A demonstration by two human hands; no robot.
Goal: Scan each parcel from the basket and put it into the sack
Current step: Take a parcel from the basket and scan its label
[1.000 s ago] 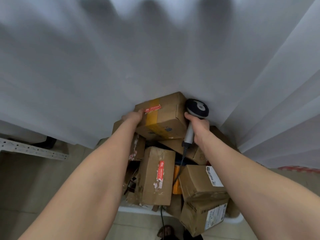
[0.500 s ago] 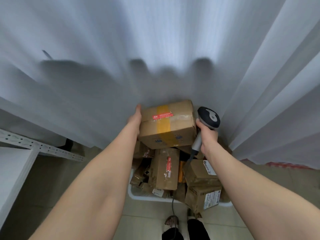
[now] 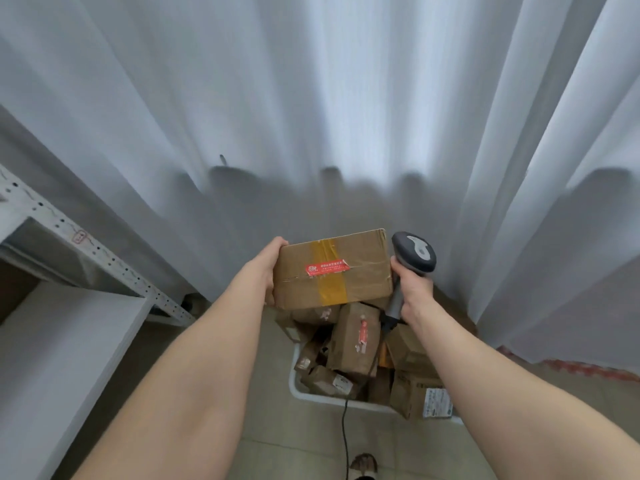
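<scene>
Floor (image 3: 270,445): pale, smooth tiles are seen nearest, with the toe of a shoe (image 3: 363,463) right at the bottom edge.
Cable (image 3: 344,427): a thin black cord is draped over the basket rim and down onto the tiles.
Basket (image 3: 293,379): white plastic with rounded corners, set on the floor below the arms.
Loose parcels: the basket is piled pretty messily with brown cardboard boxes. A tall box (image 3: 355,337) with a red strip is stood on end, and a squat box (image 3: 414,393) with a white printed label is tucked in the near right corner.
Left grip (image 3: 272,268): curled round the left end of the held parcel, thumb on the top edge.
Held parcel (image 3: 332,271): a rectangular, creased cardboard box, kept level in the air above the basket. It's banded with shiny yellow tape and marked with a red sticker (image 3: 327,267).
Right grip (image 3: 414,287): wrapped tight round the scanner handle, just beside the parcel's right end. Whether that end is touched can't be told.
Scanner (image 3: 415,252): grey plastic with a rounded dark head, held upright.
Shelf (image 3: 104,258): perforated grey metal framing with flat white boards, off to the left.
Curtain (image 3: 311,98): white, soft fabric hung in long folds, farthest back.
</scene>
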